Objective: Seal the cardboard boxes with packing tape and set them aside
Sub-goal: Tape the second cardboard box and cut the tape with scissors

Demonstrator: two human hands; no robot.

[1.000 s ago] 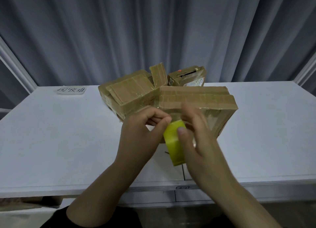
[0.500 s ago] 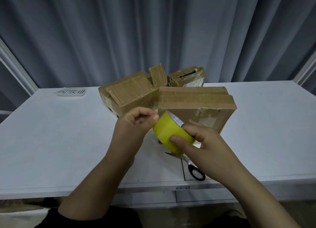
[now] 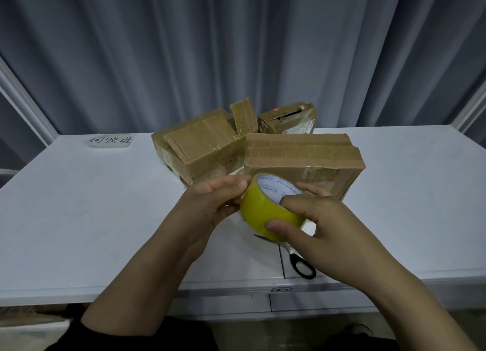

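A yellow roll of packing tape [image 3: 265,212] hangs in the air above the white table [image 3: 79,219], just in front of the boxes. My right hand [image 3: 320,219] grips the roll, thumb on its outer face and a finger inside the core. My left hand [image 3: 213,200] pinches at the roll's left edge with curled fingers. Behind the roll lies a flat cardboard box [image 3: 302,157]. A second box [image 3: 200,142] with a raised flap lies to its left. A smaller, torn box [image 3: 288,119] stands at the back.
Black-handled scissors [image 3: 299,262] lie on the table near its front edge, below my right hand. A white label with handwriting [image 3: 110,141] sits at the back left. Grey curtains hang behind the table.
The roll has been turned from edge-on to showing its white core and lifted slightly. My right hand shifted its grip into the core. The scissors, hidden before, have come into view.
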